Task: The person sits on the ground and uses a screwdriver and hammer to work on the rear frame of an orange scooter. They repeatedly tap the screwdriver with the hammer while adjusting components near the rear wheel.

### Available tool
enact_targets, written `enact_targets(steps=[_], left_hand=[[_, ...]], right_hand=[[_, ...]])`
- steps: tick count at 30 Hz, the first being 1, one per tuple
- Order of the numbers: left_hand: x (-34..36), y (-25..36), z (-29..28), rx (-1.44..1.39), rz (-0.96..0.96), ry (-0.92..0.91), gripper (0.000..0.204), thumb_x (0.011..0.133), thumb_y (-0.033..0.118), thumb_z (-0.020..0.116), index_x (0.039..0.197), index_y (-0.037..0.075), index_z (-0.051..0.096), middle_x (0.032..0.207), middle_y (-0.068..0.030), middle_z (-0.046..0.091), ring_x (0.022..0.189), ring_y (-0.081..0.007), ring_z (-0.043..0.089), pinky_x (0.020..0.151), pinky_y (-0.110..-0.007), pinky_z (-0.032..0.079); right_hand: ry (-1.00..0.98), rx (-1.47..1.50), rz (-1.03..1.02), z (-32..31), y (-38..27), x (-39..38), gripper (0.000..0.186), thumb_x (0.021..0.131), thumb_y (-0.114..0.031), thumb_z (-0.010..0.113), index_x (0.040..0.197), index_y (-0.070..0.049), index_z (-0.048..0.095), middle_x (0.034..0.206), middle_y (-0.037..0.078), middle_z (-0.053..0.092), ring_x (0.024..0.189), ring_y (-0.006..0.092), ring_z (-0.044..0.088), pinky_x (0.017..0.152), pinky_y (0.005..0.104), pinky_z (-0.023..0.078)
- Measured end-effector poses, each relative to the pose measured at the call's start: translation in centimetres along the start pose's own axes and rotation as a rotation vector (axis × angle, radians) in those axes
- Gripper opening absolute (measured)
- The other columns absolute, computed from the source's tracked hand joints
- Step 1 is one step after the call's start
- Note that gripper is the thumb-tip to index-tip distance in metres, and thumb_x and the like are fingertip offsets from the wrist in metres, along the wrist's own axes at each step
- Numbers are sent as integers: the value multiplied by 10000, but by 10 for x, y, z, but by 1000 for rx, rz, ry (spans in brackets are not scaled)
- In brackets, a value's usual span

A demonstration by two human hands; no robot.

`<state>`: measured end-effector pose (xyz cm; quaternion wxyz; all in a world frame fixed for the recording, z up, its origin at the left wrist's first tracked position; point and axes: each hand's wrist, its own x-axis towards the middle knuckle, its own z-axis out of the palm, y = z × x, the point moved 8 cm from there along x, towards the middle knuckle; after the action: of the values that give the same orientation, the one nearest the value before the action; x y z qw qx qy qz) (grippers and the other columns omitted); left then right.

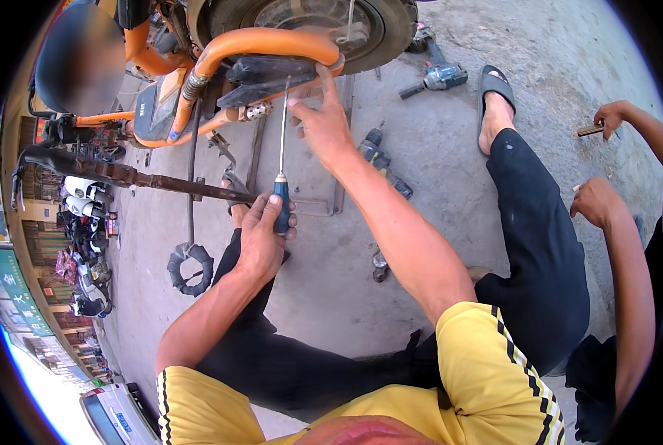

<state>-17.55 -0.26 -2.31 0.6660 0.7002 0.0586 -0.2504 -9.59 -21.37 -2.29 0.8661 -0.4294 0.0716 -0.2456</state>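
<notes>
Left hand (261, 239) has fingers clamped on 1 screwdriver (281, 194) pointing to 12 o'clock; right hand (325, 127), fingers apart, touches orange frame (268, 42) there.

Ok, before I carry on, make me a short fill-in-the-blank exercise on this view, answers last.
1. The left hand grips a ____ by its blue handle.
2. The curved tube nearest the right hand is coloured ____.
3. The wearer's short-sleeved shirt is mostly ____.

Missing words: screwdriver; orange; yellow.
</notes>
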Motion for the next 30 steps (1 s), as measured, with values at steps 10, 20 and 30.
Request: enact_targets(steps=[10, 20, 30], left_hand=[[-2, 2, 5, 18, 77, 32, 330, 1058, 245, 620, 1283, 32, 507, 1039, -88, 602, 761, -150, 554, 599, -269, 437], [-12, 3, 16, 43, 165, 128, 382, 1018, 144, 641, 1341, 18, 479, 1088, -99, 596, 802, -152, 556, 618, -267, 438], [-16, 4, 3, 50, 282, 214, 336, 994, 132, 677, 1273, -8, 554, 1077, -81, 602, 760, -123, 560, 583, -246, 424]], right_hand=[[-136, -32, 191, -12, 9, 6, 978, 938, -102, 722, 1695, -132, 102, 1051, 110, 685, 772, 164, 648, 620, 313, 516], [-85, 28, 169, -12, 10, 8, 891, 932, -101, 740, 1645, -103, 207, 1009, 94, 685, 782, 161, 646, 647, 327, 518], [-36, -293, -4, -29, 11, 15, 667, 898, -61, 723, 1497, -53, 429, 731, 48, 581, 684, 153, 561, 693, 346, 466]])
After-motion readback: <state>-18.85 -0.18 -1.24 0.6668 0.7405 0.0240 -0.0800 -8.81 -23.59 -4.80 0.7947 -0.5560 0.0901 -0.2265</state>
